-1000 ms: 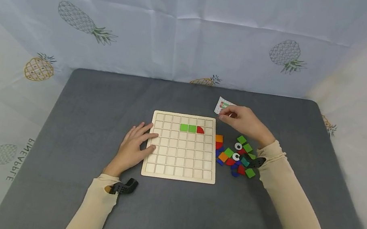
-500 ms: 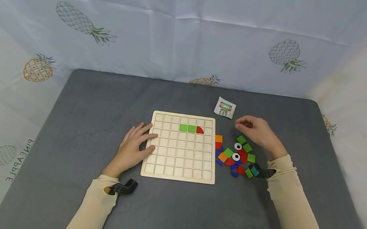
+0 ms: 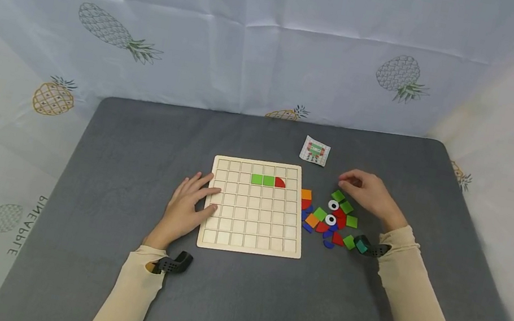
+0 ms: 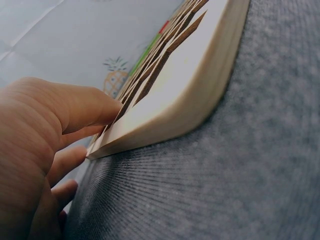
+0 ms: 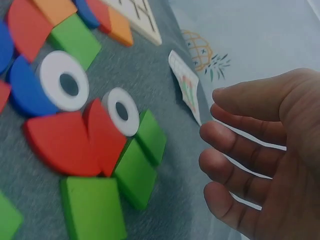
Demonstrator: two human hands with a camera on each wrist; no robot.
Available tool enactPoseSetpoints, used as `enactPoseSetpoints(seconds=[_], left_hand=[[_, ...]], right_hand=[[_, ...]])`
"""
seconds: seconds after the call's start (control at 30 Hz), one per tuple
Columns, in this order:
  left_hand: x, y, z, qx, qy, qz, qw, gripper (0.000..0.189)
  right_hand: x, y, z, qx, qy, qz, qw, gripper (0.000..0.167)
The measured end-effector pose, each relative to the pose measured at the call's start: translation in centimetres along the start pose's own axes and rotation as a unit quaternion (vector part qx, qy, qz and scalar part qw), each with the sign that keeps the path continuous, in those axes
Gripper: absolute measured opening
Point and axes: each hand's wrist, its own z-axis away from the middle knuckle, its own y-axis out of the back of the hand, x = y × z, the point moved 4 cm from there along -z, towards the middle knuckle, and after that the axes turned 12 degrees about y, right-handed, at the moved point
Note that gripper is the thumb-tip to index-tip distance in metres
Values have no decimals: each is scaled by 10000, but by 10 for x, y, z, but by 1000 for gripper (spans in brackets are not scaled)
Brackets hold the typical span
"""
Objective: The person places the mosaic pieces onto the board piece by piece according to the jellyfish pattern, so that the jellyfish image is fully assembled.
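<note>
A pale wooden grid board (image 3: 249, 205) lies on the grey table. Two green square tiles (image 3: 262, 180) and a red quarter-circle tile (image 3: 280, 182) sit side by side in one of its upper rows. My left hand (image 3: 186, 211) rests at the board's left edge, fingers spread, thumb and index over the rim. Just beyond the loose tiles hovers my right hand (image 3: 368, 194); in the right wrist view its fingers (image 5: 225, 170) are loosely bent and hold nothing. White rings (image 5: 64, 80), red tiles (image 5: 62, 142) and green square tiles (image 5: 95, 207) lie below it.
A small printed card (image 3: 315, 151) with a grid picture lies behind the board, its edge lifted in the right wrist view. Orange tiles (image 3: 312, 220) and blue tiles (image 3: 328, 244) belong to the loose group right of the board. A pineapple-print cloth (image 3: 202, 59) hangs behind the table.
My right hand has drawn back from over the card, moving right and toward me, uncovering the card. My left hand and the tiles on the board have stayed put.
</note>
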Motion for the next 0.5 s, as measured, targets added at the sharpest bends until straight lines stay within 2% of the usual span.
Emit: enactPoseSetpoints(seconds=[0.5], left_hand=[[0,-1,-1,15,-52,-48,10000,42]], right_hand=[[13,-7,8,-76,-52,-72,9999,36]])
